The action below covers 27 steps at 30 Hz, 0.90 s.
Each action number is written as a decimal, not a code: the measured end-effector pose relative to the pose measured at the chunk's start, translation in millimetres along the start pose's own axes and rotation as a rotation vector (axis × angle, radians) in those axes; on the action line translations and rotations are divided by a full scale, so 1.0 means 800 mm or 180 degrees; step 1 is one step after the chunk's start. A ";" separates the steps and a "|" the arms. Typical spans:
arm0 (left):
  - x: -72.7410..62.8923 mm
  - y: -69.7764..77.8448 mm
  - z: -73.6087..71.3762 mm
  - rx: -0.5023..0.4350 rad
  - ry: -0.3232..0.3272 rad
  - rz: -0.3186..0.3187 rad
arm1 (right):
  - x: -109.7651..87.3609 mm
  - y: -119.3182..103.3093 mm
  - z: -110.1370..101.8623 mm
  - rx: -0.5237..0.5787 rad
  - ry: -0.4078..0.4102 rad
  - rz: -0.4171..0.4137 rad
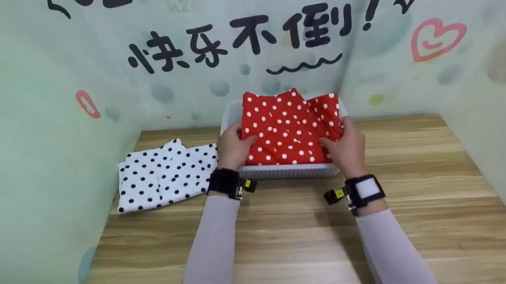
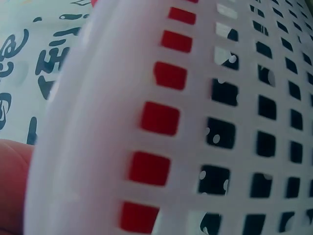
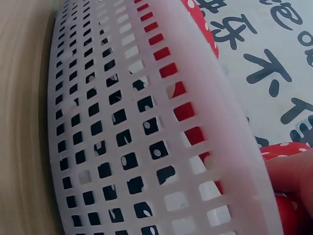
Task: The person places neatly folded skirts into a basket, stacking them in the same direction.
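A folded red cloth with white dots [image 1: 280,129] lies in the top of a white plastic basket [image 1: 285,171], its back part rising above the rim. My left hand [image 1: 233,150] grips the cloth's left edge, thumb on top. At the opposite edge my right hand [image 1: 348,148] pinches it between thumb and fingers. In the right wrist view, part of the right hand [image 3: 296,171] shows against the red fabric beyond the rim. Through the holes of the basket wall, a dark cloth with white dots [image 2: 220,132] shows beneath the red one.
Left of the basket, a folded white cloth with black dots [image 1: 166,175] lies on the wooden table [image 1: 283,243], close to my left wrist. A printed fabric backdrop [image 1: 237,86] stands behind and at both sides. Each wrist wears a strapped camera.
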<state>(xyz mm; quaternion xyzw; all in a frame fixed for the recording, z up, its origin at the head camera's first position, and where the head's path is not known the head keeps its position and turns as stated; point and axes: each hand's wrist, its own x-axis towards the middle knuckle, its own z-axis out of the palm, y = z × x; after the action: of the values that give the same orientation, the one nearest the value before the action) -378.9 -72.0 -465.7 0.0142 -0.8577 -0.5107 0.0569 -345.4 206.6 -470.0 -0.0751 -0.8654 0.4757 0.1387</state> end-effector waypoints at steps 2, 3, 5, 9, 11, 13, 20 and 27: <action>-0.001 0.000 0.000 0.0021 0.0009 -0.0026 | -0.001 0.000 0.001 -0.0024 -0.0014 0.0026; -0.001 -0.001 0.000 0.0026 0.0012 -0.0030 | -0.001 0.000 0.002 -0.0017 -0.0018 0.0039; -0.001 -0.001 0.001 0.0022 0.0027 -0.0037 | -0.002 0.000 0.003 0.0019 -0.0022 0.0063; 0.000 0.000 0.003 0.0040 0.0076 -0.0062 | -0.003 -0.002 0.001 0.0051 0.0001 0.0072; -0.001 0.002 0.004 0.0096 0.0124 -0.0064 | -0.003 -0.002 0.000 0.0011 0.0045 0.0062; -0.001 0.004 0.004 0.0127 0.0180 -0.0045 | -0.003 -0.003 -0.002 -0.0053 0.0114 0.0027; -0.006 0.013 0.000 0.0025 0.0290 0.0042 | -0.003 -0.008 -0.009 -0.0038 0.0230 -0.0023; -0.009 0.014 -0.001 -0.0009 0.0298 0.0093 | -0.006 -0.009 -0.004 -0.0054 0.0305 -0.0183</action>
<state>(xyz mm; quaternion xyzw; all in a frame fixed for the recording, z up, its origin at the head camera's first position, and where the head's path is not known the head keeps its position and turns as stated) -371.1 -66.8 -456.3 0.0255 -0.8536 -0.5098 0.1045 -340.0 204.0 -463.0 -0.0741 -0.8635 0.4600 0.1929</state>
